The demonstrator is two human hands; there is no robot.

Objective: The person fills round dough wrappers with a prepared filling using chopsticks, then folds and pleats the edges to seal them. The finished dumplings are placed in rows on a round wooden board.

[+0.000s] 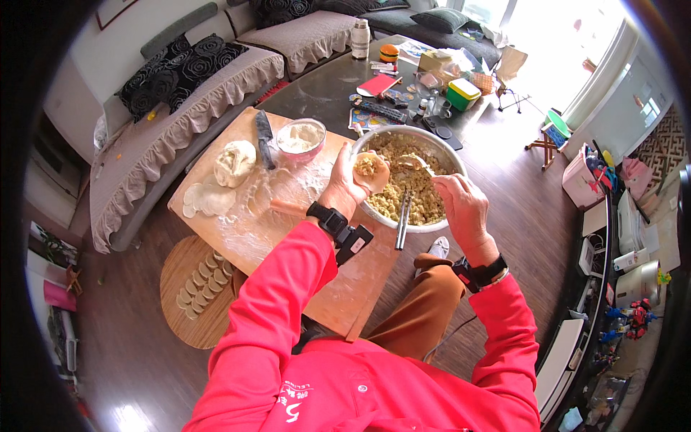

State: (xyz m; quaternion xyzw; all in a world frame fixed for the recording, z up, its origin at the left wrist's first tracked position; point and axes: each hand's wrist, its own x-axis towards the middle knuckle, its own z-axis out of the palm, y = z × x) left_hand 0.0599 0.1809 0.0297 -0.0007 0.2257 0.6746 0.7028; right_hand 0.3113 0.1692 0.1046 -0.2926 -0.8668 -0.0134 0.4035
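A round dumpling wrapper (378, 177) with a mound of filling (368, 166) at its middle lies in my left hand (344, 186), at the near left rim of a metal bowl. My right hand (463, 208) grips a spoon (417, 161), its head over the minced filling (413, 186) in the bowl (459, 162). A pair of metal chopsticks (402, 221) leans out over the bowl's near rim. Part of a wooden rolling pin (289, 208) shows left of my left wrist, on the floured wooden board (259, 232).
On the board sit a dough lump (235, 163), stacked wrappers (208, 198), a knife (264, 137) and a bowl of flour (300, 139). Below left, a round wooden board (183, 264) carries several folded dumplings (201, 291). A dark table (324, 86) behind holds remotes, boxes and a thermos (360, 39).
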